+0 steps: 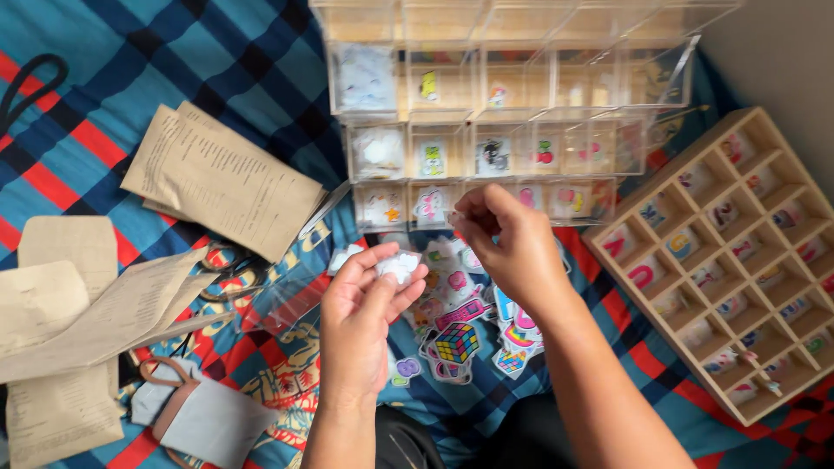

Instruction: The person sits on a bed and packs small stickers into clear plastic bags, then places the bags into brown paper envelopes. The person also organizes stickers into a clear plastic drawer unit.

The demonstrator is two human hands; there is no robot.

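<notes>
— What have we got in our hands?
— Our left hand (369,300) pinches a white sticker stack (398,266); our right hand (512,247) pinches one small piece, unclear.
— And around them?
— Loose stickers (456,339) below, clear drawers (486,156) just beyond.

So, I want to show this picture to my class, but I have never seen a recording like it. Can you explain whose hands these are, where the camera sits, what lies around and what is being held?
There is no machine here: a person works with two bare hands, and one camera worn on the head looks down at them. The left hand pinches a small white stack of stickers. The right hand is raised, with its fingertips pinched together near a clear plastic organiser of small compartments holding stickers; whether it holds anything I cannot tell. Below the hands, colourful loose stickers lie on a blue and red checked cloth. On the right is a wooden tray of compartments, on the left brown paper envelopes.
</notes>
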